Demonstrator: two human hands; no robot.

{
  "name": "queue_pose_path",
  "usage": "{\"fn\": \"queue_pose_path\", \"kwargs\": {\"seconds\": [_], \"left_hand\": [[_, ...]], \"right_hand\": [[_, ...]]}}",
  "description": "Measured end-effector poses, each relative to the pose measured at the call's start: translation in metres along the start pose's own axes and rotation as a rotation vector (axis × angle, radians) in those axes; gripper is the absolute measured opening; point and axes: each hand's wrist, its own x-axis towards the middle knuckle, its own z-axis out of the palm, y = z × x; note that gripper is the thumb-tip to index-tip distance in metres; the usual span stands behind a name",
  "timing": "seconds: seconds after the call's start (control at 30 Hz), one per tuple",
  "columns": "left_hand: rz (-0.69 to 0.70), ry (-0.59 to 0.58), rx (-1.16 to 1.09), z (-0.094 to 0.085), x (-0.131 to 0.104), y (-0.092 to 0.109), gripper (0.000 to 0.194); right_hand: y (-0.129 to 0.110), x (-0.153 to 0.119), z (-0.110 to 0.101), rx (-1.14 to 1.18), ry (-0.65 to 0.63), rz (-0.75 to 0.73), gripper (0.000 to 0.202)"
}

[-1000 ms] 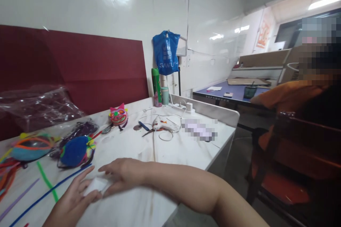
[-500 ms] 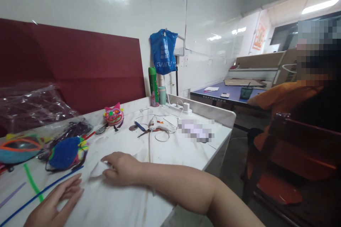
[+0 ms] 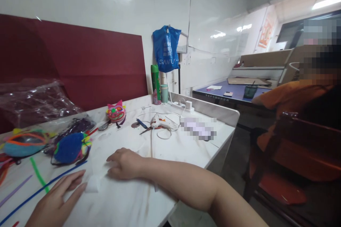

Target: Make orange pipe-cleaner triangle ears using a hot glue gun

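A small white piece of folded paper or tissue [image 3: 92,183] lies on the white marbled table [image 3: 122,205] between my hands. My left hand [image 3: 57,197] is open at the lower left, thumb and fingers apart. Its thumb tip comes close to the white piece; whether they touch I cannot tell. To the right, my right hand [image 3: 124,164] rests low over the table, fingers bent and apart, nothing seen in them. Beside my left hand lie a blue pipe cleaner [image 3: 39,195], a green strip [image 3: 38,173] and a purple strip [image 3: 16,190].
Stuffed crafts, one blue [image 3: 68,148] and one pink cat-eared [image 3: 116,111], sit along the back left. A white glue gun [image 3: 163,123] with its cord and scissors [image 3: 146,131] lie past my right hand. A person in an orange sleeve [image 3: 277,95] sits at right.
The white piece has left my right hand's fingers and now lies nearer my left hand. The view has shifted slightly.
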Motion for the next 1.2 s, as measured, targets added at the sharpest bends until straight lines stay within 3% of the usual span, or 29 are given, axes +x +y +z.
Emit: {"fn": "queue_pose_path", "kwargs": {"seconds": [0.1,0.27,0.43,0.5,0.6,0.7,0.83,1.03,1.2], "left_hand": [[-0.002,-0.103,-0.085,-0.002,0.003,-0.002,0.037],[-0.061,-0.106,-0.123,-0.009,0.005,-0.005,0.036],[-0.072,-0.093,-0.157,-0.018,0.005,-0.003,0.034],[-0.064,-0.095,-0.164,-0.019,0.005,-0.001,0.035],[-0.053,-0.122,-0.166,-0.017,0.004,0.002,0.038],[-0.020,-0.158,-0.170,-0.013,0.004,0.004,0.037],[0.037,-0.175,-0.163,-0.011,0.001,0.009,0.035],[0.091,-0.136,-0.154,-0.016,-0.002,0.011,0.034],[0.141,-0.132,-0.157,-0.019,-0.007,0.013,0.031]], "right_hand": [[0.006,-0.001,-0.008,-0.001,0.060,0.031,0.041],[0.017,0.002,-0.023,-0.001,0.133,0.179,0.037],[0.039,-0.011,-0.066,-0.087,0.198,0.318,0.038],[0.059,-0.035,-0.091,-0.125,0.236,0.443,0.037],[0.096,-0.094,-0.126,-0.227,0.261,0.711,0.038],[0.124,-0.156,-0.146,-0.341,0.219,0.974,0.048],[0.144,-0.200,-0.148,-0.406,0.118,1.135,0.065],[0.157,-0.198,-0.142,-0.400,0.081,1.150,0.068],[0.162,-0.198,-0.146,-0.331,0.173,1.164,0.058]]}}
